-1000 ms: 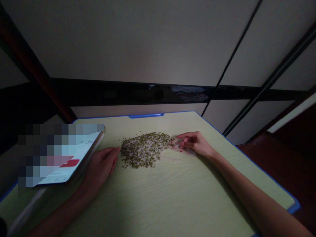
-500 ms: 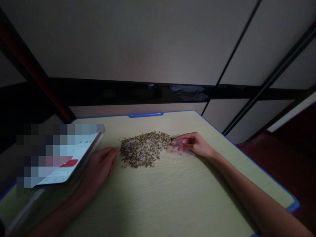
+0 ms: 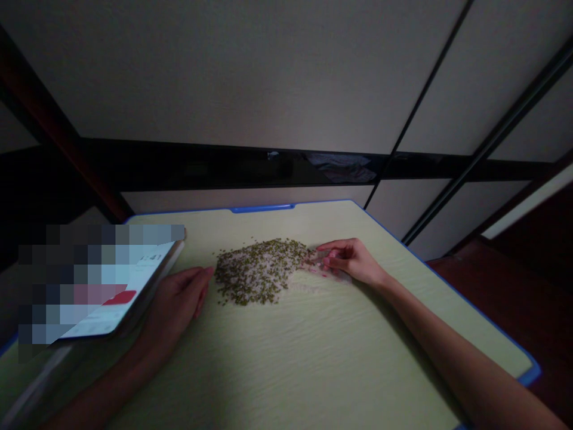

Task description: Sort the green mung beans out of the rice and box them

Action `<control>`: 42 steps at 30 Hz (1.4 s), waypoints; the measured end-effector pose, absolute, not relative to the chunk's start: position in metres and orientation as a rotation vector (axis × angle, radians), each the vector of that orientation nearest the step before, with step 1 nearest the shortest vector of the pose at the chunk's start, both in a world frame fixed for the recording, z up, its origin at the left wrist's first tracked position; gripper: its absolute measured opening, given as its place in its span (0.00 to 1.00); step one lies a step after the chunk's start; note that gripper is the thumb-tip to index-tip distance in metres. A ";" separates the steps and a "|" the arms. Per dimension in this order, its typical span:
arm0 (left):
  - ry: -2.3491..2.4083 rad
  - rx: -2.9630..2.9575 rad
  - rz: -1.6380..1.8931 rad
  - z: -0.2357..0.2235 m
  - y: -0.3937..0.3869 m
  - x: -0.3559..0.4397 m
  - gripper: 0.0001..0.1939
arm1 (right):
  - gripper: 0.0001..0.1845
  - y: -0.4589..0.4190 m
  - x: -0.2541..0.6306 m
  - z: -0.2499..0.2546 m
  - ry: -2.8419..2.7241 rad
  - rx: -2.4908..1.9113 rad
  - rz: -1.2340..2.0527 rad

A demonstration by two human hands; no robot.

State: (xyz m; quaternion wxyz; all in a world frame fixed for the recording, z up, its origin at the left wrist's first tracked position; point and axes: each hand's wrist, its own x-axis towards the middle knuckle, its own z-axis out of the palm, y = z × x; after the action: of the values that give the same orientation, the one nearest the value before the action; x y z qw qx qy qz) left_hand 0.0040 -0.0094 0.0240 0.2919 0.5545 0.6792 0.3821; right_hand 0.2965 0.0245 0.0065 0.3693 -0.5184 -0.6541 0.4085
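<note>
The pile (image 3: 259, 272) at centre looks rough and grainy, the surface (image 3: 313, 358) below it smooth with faint wood grain. The screen (image 3: 139, 272) at left is glossy, the panel (image 3: 250, 71) at top matt.

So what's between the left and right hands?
In the head view: a heap of green and pale bits by the left hand, then a see-through piece with red marks by the right hand.

One head cam looked forward and down across the table (image 3: 286, 364) from close above. Pale panels (image 3: 250, 71) filled the top.
</note>
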 end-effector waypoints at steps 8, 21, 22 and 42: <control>1.801 1.456 1.031 0.025 -0.011 0.004 0.19 | 0.22 0.025 0.295 0.005 -1.693 -1.344 1.066; 1.789 1.450 1.054 0.025 -0.011 0.005 0.19 | 0.19 0.021 0.283 0.008 -1.774 -1.320 0.983; 1.785 1.449 1.051 0.025 -0.011 0.005 0.19 | 0.19 0.021 0.283 0.008 -1.774 -1.320 0.981; 1.791 1.476 1.053 0.023 -0.009 0.002 0.19 | 0.20 0.019 0.275 0.008 -1.802 -1.307 0.971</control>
State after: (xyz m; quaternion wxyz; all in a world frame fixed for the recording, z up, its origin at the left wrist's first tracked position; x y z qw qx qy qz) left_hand 0.0021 -0.0093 0.0233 0.2924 0.5539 0.6720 0.3951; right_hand 0.2747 0.0186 0.0084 0.3490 -0.5043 -0.6954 0.3746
